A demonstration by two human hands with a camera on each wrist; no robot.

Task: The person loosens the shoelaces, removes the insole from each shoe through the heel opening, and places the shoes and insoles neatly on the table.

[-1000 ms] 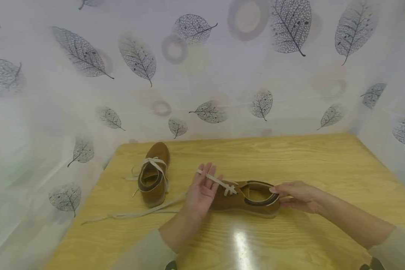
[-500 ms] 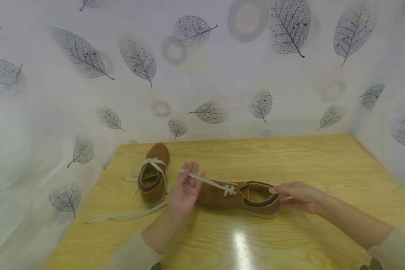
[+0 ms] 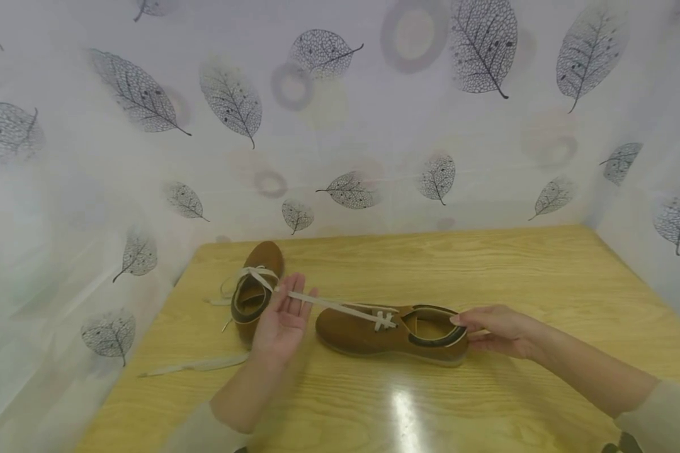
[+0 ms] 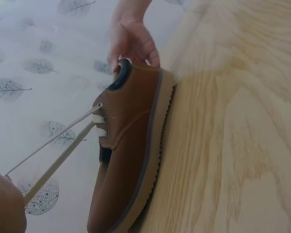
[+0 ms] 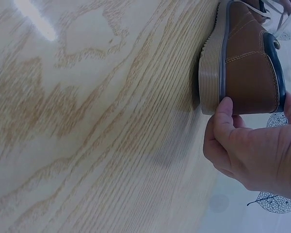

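A brown shoe (image 3: 354, 336) lies sideways across the middle of a wood-grain tabletop (image 3: 504, 270), toe toward the left edge, as a person works its pale lace (image 3: 345, 308). The right hand (image 3: 501, 330) is clamped on the heel (image 5: 247, 85), thumb at the collar. The left hand (image 3: 283, 321), palm up, has its fingers extended, the lace running straight across them; whether the thumb pinches it cannot be told. Good work here probably means keeping the heel steady and the pull even and low, so the eyelets (image 4: 101, 105) are not strained and the lace does not twist. A second shoe (image 3: 265, 255) sits near the far left corner, a loose lace end (image 3: 195, 365) near the left edge. Leaf-printed sheeting (image 3: 340, 132) hangs behind the far edge; light glints near the front.
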